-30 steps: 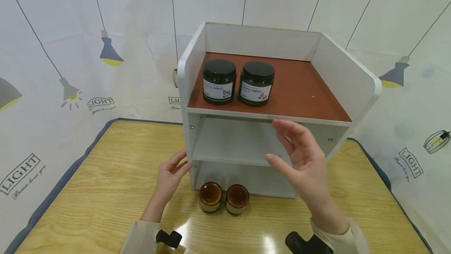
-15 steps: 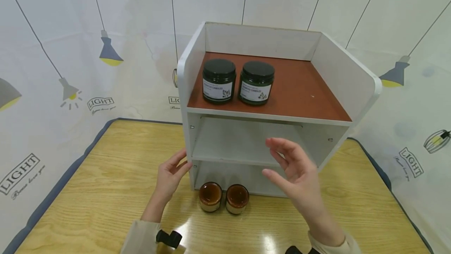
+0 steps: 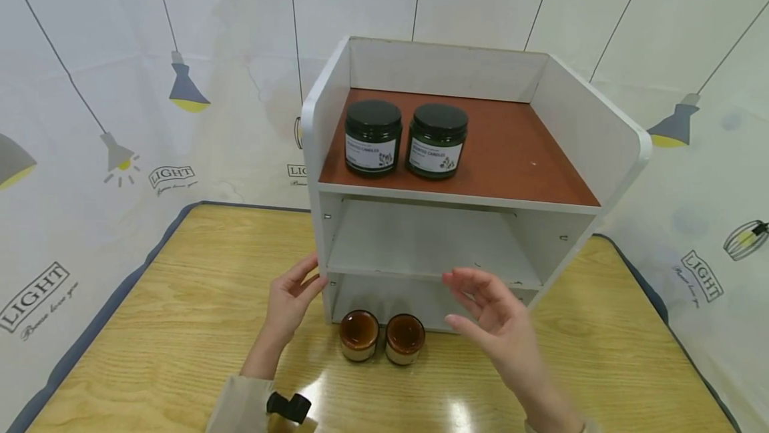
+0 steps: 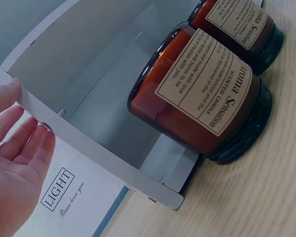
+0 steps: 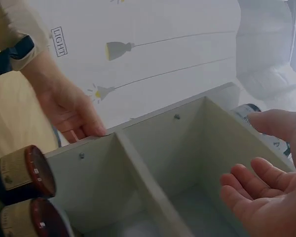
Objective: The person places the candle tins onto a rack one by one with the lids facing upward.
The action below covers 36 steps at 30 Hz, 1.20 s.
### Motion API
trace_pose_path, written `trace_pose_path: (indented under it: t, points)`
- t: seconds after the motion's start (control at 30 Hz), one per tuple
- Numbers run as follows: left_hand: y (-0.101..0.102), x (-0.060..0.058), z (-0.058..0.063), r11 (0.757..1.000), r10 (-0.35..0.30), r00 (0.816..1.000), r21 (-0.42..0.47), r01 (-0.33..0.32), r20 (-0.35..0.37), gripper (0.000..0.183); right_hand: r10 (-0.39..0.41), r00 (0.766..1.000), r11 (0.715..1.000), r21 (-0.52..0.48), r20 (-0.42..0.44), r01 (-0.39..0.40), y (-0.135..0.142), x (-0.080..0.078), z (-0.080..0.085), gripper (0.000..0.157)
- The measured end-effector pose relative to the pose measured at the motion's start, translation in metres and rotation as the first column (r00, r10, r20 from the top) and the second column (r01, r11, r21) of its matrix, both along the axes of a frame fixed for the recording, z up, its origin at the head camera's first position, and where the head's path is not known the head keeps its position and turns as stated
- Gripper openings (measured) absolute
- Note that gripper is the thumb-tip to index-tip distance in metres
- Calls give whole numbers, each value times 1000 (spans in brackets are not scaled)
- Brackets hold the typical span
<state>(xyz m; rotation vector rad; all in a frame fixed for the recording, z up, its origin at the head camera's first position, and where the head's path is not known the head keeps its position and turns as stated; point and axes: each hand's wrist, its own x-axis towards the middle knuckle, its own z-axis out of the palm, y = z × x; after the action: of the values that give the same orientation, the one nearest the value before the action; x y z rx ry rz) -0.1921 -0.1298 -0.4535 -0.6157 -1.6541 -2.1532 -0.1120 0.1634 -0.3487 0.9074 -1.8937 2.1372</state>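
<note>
My left hand touches the left side panel of a white shelf unit, thumb at its front edge and relaxed fingers against its outer face. In front of the shelf's right half, my right hand hovers with fingers loosely curved around nothing. Two amber glass candle jars, a left one and a right one, stand side by side on the table before the bottom compartment. Their tan labels show in the left wrist view. On the red-brown top stand two dark green, black-lidded scented candles, the left and the right.
Below the top, a middle shelf board divides the unit into two compartments. The wooden table extends around it. A white cloth printed with lamps hangs behind and along both sides.
My right hand has moved down and slightly left, from near the top board's front edge to about the middle board's height. The left hand, shelf and candles have stayed put.
</note>
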Motion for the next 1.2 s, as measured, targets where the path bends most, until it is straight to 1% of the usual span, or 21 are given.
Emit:
trace_pose_path:
  t: [0.13,0.23,0.37,0.5,0.57,0.67,0.8,0.93,1.1,1.17,1.2]
  points:
    - [0,0,0,1000,7,1000,-6,-7,4,45,26,1000,1000,12,11,-27,1,2,-15,45]
    - [0,0,0,1000,8,1000,-6,-8,4,46,19,1000,1000,24,3,-19,3,2,-26,45]
    - [1,-1,1,1000,8,1000,5,-8,1,47,-14,999,999,50,34,13,5,1,-39,45]
    - [1,-1,1,1000,8,1000,9,-8,1,48,-70,994,992,111,90,60,4,-2,-53,45]
    - [1,-1,1,1000,5,1000,5,-5,2,48,-102,988,985,154,120,82,2,-5,-60,46]
    - [1,-1,1,1000,-5,1000,5,5,2,47,-154,973,968,222,173,114,0,-8,-71,47]
    - [0,-1,1,1000,-12,1000,5,12,5,47,-210,950,951,273,231,144,-1,-12,-85,49]
    - [0,-1,1,1000,-11,1000,8,11,4,47,-249,933,938,304,260,166,-3,-15,-96,53]
    - [0,0,0,1000,-6,1000,10,6,2,48,-264,925,927,336,273,165,-4,-18,-109,57]
    - [0,0,0,1000,-3,1000,5,3,5,48,-261,925,926,341,275,160,-4,-18,-114,57]
    - [0,1,0,1000,-2,1000,4,2,6,47,-252,929,928,339,270,153,-4,-19,-116,57]
